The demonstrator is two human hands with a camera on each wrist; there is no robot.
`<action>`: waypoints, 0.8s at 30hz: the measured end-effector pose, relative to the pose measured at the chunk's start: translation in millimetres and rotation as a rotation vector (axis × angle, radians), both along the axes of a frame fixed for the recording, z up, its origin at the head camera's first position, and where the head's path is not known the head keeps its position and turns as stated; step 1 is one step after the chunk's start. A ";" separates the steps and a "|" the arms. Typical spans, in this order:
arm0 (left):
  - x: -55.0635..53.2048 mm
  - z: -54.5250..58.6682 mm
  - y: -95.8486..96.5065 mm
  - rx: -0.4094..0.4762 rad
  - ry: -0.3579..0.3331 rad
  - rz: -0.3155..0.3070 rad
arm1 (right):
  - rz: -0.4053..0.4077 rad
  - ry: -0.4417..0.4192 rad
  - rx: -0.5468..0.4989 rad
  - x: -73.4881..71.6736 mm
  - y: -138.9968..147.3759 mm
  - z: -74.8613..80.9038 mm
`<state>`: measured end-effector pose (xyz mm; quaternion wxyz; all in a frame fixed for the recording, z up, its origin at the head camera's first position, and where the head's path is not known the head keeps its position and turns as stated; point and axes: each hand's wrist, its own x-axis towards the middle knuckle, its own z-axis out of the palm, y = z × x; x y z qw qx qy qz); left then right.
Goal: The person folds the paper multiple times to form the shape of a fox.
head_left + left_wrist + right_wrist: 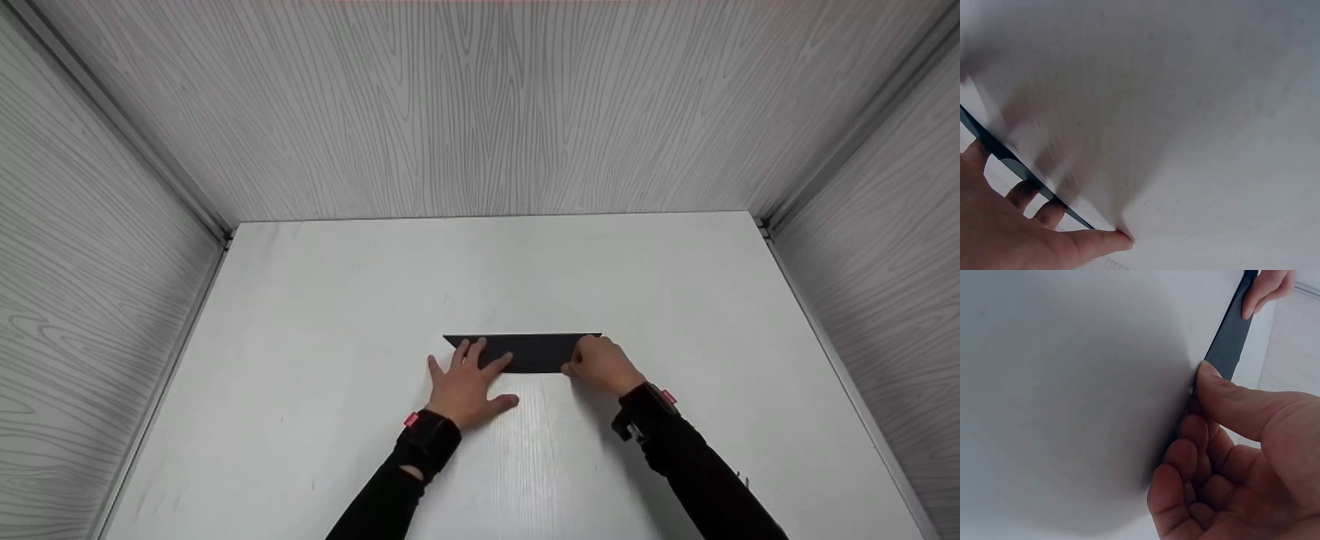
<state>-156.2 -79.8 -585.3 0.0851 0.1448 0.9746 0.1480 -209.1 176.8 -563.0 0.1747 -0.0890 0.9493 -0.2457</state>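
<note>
A strip of black folded paper [534, 354] lies on the white table, long edges running left to right. Its left end is slanted to a point. My left hand [463, 390] has its fingers spread, several fingertips resting on the left part of the strip and the thumb apart on the table. At the strip's right end, my right hand [602, 365] pinches the near edge. In the right wrist view its thumb [1230, 394] lies on the paper edge, with the other fingers curled. The left wrist view shows a slightly raised layer along the paper's edge [1013, 164].
The white tabletop [337, 300] is bounded by a grey wood-grain panel [480, 112] at the back and similar panels at left [97, 247] and right [877, 247]. A small dark thing [742, 480], too small to tell, shows beside the right sleeve.
</note>
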 end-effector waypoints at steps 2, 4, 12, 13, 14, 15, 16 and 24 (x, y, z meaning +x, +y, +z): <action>0.1 -0.2 -0.9 0.004 -0.004 0.003 | -0.012 -0.002 0.008 -0.3 2.8 -0.1; 0.1 -0.4 -1.7 0.010 -0.002 0.007 | -0.010 -0.008 0.008 -1.0 5.0 -0.8; 0.7 0.7 -5.8 0.016 -0.026 0.020 | -0.016 -0.005 -0.073 -3.3 -0.9 -0.8; 0.7 0.4 -6.1 0.014 -0.024 0.018 | -0.009 0.009 -0.089 -2.4 -4.4 -0.7; 0.5 0.0 -6.2 0.011 -0.025 0.016 | -0.003 0.018 -0.103 -1.4 -8.7 -0.7; 0.1 -0.4 -6.1 0.010 -0.024 0.012 | 0.008 0.030 -0.114 -0.6 -13.2 -0.8; -0.2 -0.7 -5.8 0.009 -0.024 0.009 | 0.024 0.040 -0.125 0.4 -17.9 -0.8; -1.1 3.6 0.2 0.016 -0.036 0.001 | 0.046 0.033 -0.110 -1.0 -42.8 -4.9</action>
